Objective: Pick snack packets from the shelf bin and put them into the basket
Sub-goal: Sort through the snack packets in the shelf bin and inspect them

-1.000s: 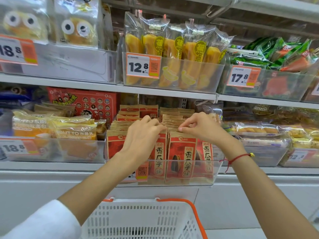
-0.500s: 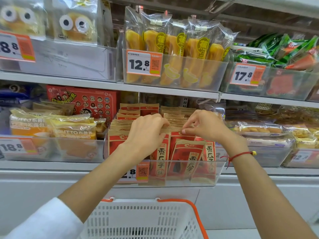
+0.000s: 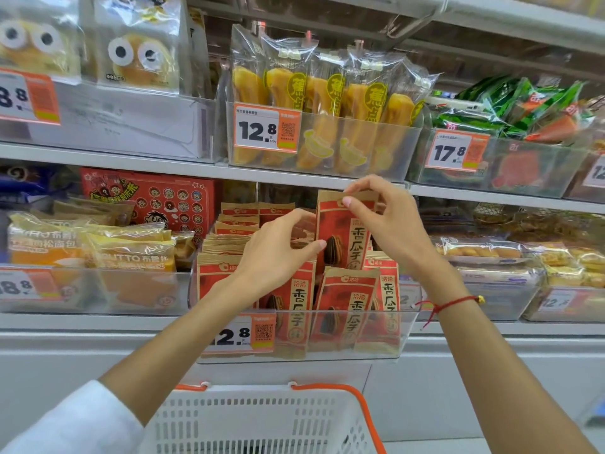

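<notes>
Two hands are raised at the clear plastic shelf bin (image 3: 406,335). Right hand (image 3: 389,224) pinches the top edge of one red-and-brown paper snack packet (image 3: 340,237), held upright above the remaining packets (image 3: 343,309). Left hand (image 3: 275,253), fingers loosely curled, grasps nothing; its fingertip touches that packet's left side. Below both wrists sits the white perforated plastic basket with orange handle (image 3: 262,421).

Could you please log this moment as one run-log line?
right hand: pinches top of lifted sunflower seed packet | left hand: fingertips at packet's left edge, grip unclear | clear bin: packets remain | basket: below, contents unseen
</notes>
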Demonstrator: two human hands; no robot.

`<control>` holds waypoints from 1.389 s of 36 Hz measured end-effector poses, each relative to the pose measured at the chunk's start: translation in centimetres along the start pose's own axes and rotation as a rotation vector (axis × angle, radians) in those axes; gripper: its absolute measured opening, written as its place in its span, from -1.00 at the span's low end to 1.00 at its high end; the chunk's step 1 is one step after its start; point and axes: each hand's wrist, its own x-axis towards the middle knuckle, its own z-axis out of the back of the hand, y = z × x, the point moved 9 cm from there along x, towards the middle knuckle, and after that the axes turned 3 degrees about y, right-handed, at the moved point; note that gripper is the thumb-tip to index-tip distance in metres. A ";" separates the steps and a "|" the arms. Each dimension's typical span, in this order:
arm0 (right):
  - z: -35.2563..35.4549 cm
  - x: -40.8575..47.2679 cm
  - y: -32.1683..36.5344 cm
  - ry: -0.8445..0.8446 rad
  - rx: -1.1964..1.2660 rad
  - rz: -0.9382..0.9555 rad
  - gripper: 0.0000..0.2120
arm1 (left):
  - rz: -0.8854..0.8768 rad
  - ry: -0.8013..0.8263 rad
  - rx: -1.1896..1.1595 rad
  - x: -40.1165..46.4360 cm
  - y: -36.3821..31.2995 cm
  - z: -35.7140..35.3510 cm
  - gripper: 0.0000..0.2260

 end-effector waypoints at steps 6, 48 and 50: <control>0.9 -0.3 1.7 -0.118 -0.020 0.105 -0.95 | -0.004 0.017 -0.237 0.2 -0.1 0.1 -0.77; -5.1 -6.9 1.5 -0.050 0.407 -0.287 -0.82 | 0.187 -0.262 -0.743 -8.1 2.2 3.8 -0.69; -4.9 -7.0 1.8 -0.048 0.423 -0.287 -0.81 | 0.213 -0.249 -0.749 -8.2 2.4 3.8 -0.72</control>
